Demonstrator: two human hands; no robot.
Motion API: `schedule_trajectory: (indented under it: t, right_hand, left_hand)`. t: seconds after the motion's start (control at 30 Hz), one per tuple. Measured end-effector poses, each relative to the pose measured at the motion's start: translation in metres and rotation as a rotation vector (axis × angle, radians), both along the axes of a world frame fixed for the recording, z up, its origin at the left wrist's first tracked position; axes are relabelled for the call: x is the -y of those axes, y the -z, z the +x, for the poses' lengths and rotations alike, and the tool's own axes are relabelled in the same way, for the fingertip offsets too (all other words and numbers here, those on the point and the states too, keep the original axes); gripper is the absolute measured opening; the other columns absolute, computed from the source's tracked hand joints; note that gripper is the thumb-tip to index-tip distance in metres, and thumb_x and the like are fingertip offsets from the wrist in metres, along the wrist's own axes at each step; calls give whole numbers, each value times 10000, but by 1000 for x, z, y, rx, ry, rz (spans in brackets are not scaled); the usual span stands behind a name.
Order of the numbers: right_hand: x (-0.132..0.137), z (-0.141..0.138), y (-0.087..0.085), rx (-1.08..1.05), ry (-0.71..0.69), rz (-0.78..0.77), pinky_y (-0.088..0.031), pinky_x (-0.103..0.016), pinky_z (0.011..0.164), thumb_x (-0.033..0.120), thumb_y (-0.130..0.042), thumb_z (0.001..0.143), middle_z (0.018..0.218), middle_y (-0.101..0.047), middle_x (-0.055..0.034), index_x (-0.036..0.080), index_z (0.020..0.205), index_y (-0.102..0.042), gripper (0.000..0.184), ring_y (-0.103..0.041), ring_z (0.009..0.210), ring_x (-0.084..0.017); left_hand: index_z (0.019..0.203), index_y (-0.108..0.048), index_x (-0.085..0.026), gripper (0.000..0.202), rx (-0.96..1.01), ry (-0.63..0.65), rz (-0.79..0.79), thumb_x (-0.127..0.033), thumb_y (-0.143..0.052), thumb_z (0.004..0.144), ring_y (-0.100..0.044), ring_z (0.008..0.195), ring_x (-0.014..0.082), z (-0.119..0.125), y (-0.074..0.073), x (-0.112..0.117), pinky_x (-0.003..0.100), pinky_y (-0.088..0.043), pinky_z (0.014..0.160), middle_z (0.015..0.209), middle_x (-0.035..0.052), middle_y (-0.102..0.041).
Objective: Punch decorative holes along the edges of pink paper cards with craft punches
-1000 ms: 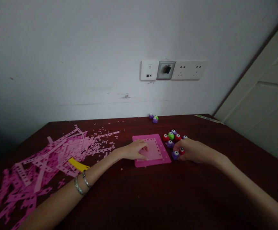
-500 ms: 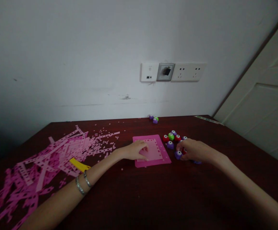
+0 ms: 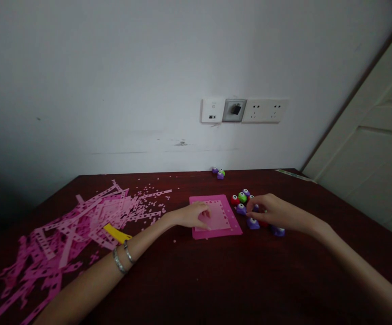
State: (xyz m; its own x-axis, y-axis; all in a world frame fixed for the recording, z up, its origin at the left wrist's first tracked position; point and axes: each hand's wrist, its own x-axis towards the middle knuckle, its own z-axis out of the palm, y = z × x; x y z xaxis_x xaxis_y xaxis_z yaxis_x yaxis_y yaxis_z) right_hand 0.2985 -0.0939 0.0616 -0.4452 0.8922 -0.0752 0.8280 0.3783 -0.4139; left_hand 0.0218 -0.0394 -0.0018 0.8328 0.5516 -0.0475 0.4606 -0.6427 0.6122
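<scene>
The right hand (image 3: 274,212) is drawing back from the small purple piece (image 3: 253,224) it was bunched around half a second ago, and that piece is now standing by itself on the bench (image 3: 196,280), its white eye facing up, just in front of the fingers. The thumb and forefinger are curving toward each other with a gap between them, and nothing is visibly being gripped, though the remaining fingers are hiding behind the palm. Beneath the hand, a red piece is showing only in part, while a bluish-purple piece (image 3: 279,231) is sitting under the wrist side. This is probably meaning that the purple piece is being let go and the right hand is becoming free among the cluster, where a red-and-white piece (image 3: 235,200) and a green piece (image 3: 242,197) are standing near the paper. The left hand (image 3: 192,215) is staying where it was, thumb and fingers parted, resting over the left side of the light pink sheet (image 3: 216,217), which is lying on a darker pink sheet (image 3: 200,234); a row of dark marks is running along its top and right edges. So the paper is apparently being kept steady meanwhile.
</scene>
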Motion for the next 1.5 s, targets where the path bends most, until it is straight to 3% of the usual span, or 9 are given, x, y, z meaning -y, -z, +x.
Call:
schedule_trajectory:
  t: [0.43,0.67,0.77,0.97,1.23,1.5]
  right_hand:
    - [-16,-8,3,-82,-53,-11,-404,-234,542,293,-495,801,681,-658,-29,165,738,-660,218,-570,598,-132]
    - [-72,-2,13,-101,26,110,-434,-220,620,253,-563,745,814,-685,-49,163,866,-656,177,-611,711,-153]
    - [-107,-5,20,-44,147,186,-423,-222,634,224,-580,731,851,-682,-54,161,922,-649,212,-606,721,-156]
    - [-163,-19,37,-20,216,199,-395,-224,629,265,-621,719,831,-676,-61,151,864,-662,189,-589,761,-176]
    - [-189,-25,56,-16,231,146,-367,-216,552,279,-630,712,754,-654,-44,127,885,-655,232,-560,644,-143]
    - [-206,-27,69,17,306,155,-370,-220,597,298,-675,661,813,-656,-74,152,814,-648,213,-580,736,-178]
  left_hand:
    - [804,-622,-138,128,153,-95,-77,-209,-540,738,-545,730,128,3,1,-6,248,-422,690,804,34,-621]
    - [737,-635,-139,137,280,-306,-37,-226,-530,728,-564,700,132,0,-7,-14,244,-423,673,737,25,-641]
    - [717,-629,-135,139,290,-343,-59,-242,-540,721,-557,675,129,-3,-9,-17,241,-418,652,705,23,-631]
    - [714,-618,-139,145,275,-362,-83,-264,-544,728,-533,637,115,-7,-4,-21,238,-408,620,677,11,-608]
    - [723,-622,-137,149,256,-364,-86,-263,-543,723,-528,640,116,-11,6,-28,246,-408,628,680,13,-610]
    - [729,-629,-130,125,255,-357,-87,-228,-551,725,-546,649,115,-10,3,-26,242,-431,638,694,17,-626]
